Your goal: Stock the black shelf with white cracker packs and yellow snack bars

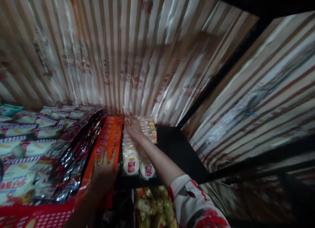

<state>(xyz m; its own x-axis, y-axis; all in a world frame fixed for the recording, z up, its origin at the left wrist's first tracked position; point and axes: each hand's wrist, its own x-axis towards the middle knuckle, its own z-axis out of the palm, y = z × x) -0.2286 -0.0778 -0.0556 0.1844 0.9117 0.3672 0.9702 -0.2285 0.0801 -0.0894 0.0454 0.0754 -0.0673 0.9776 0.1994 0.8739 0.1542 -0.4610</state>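
My left hand (pixel 104 170) lies with its fingers spread on a row of orange packets (pixel 109 132) printed with oval labels. Farther back, my right hand (pixel 133 126) reaches to the far end of the clear-wrapped round cakes (pixel 131 164), close to the striped wall. Its fingers are stretched out over the packs and look slightly blurred; nothing shows in its grip. The cakes stand in two rows with red labels facing front. Behind them, yellow-marked packs (pixel 150 124) sit to the right of my right wrist.
White snack bags (pixel 22 175) and dark shiny packets (pixel 73 155) fill the left, above a red perforated basket (pixel 49 218). Gold-wrapped items (pixel 155 205) lie below the black shelf (pixel 180 152). Striped sheeting (pixel 137 57) and a dark frame bar (pixel 211 80) enclose the back and right.
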